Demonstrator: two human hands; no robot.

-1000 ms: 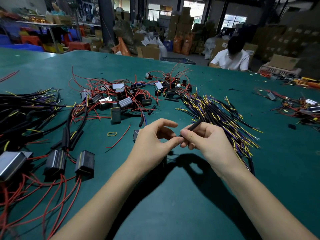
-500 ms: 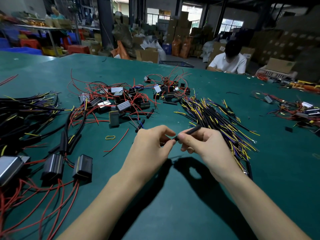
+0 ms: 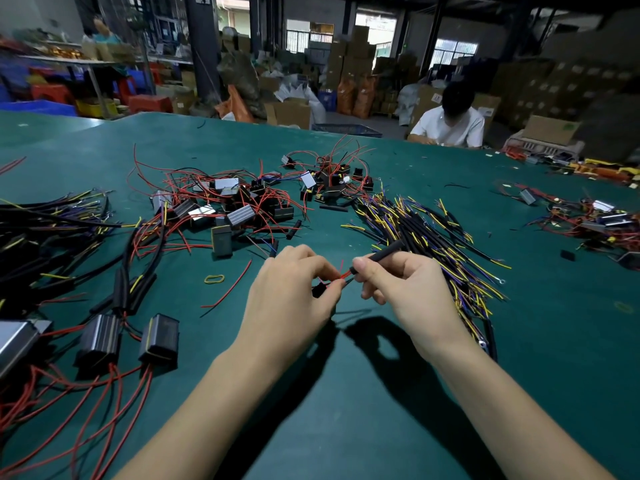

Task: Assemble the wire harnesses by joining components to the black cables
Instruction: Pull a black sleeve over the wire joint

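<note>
Above the green table, my right hand (image 3: 405, 289) pinches a black cable sleeve (image 3: 384, 251) that slants up and to the right. My left hand (image 3: 291, 292) pinches short red wires (image 3: 341, 276) that run from a small black component (image 3: 318, 291), mostly hidden under my fingers. The red wire ends meet the lower end of the sleeve between my fingertips. A heap of black cables with yellow and purple leads (image 3: 426, 233) lies just behind my right hand.
Loose components with red wires (image 3: 228, 206) are piled behind my left hand. Joined harnesses with black boxes (image 3: 159, 337) and black cables (image 3: 41, 237) lie at the left. A yellow rubber band (image 3: 214, 279) lies nearby. Another person (image 3: 450, 123) sits at the far edge.
My hands have drawn slightly apart, and red wires now show between my fingertips at the sleeve's lower end. The view has dipped a little.
</note>
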